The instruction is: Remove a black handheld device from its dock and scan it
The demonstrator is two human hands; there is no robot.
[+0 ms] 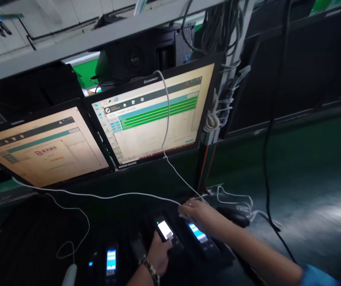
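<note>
Your left hand (pixel 158 254) grips the lit phone (pixel 166 230) at bottom centre; your right hand (pixel 201 214) rests spread on another. Tugging could snag the white cable (pixel 167 119).

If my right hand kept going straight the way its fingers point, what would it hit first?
Probably the white cable lying just past the right hand, whose fingers aim left and slightly up. Beyond that is the dark bench under the left monitor. Depth is unclear.

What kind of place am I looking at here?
Likely an electronics test or repair bench: two monitors running software, several lit phones on white cables, and both hands working among them.
</note>
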